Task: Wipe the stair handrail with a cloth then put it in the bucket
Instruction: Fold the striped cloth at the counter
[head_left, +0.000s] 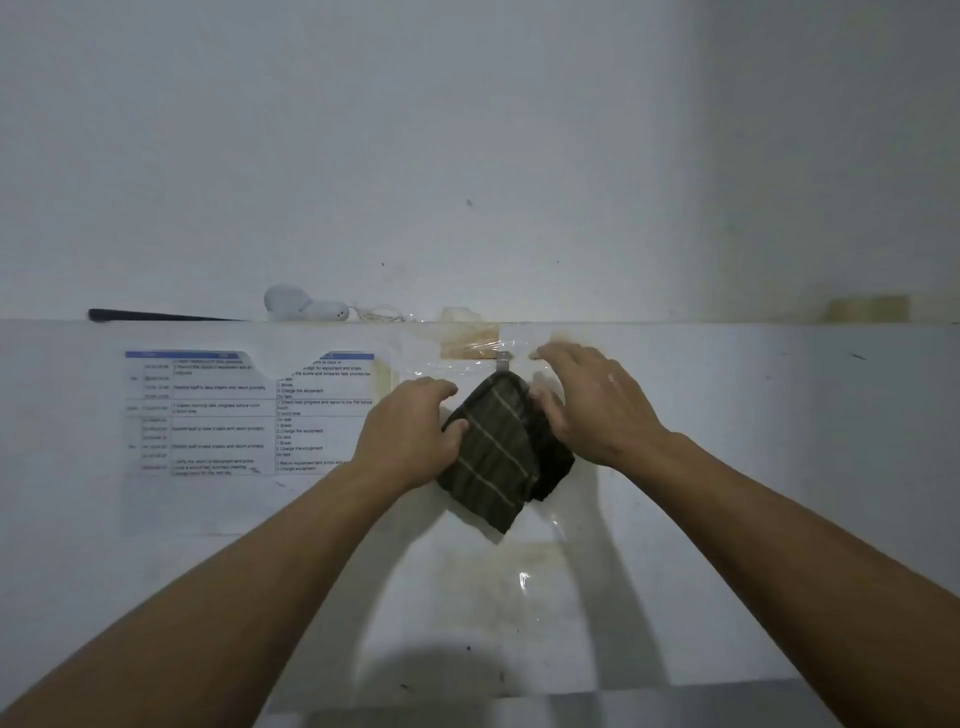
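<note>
A dark olive cloth with pale stripes hangs folded from a small metal hook on a white wall panel. My left hand grips the cloth's left edge between thumb and fingers. My right hand is against the cloth's upper right side, its thumb tucked behind the fabric and its fingers spread over the wall near the hook. No handrail and no bucket are in view.
A printed schedule sheet is stuck to the panel left of the cloth. On the ledge above lie a white rounded device with a cord and a dark flat stick. Clear tape patches surround the hook.
</note>
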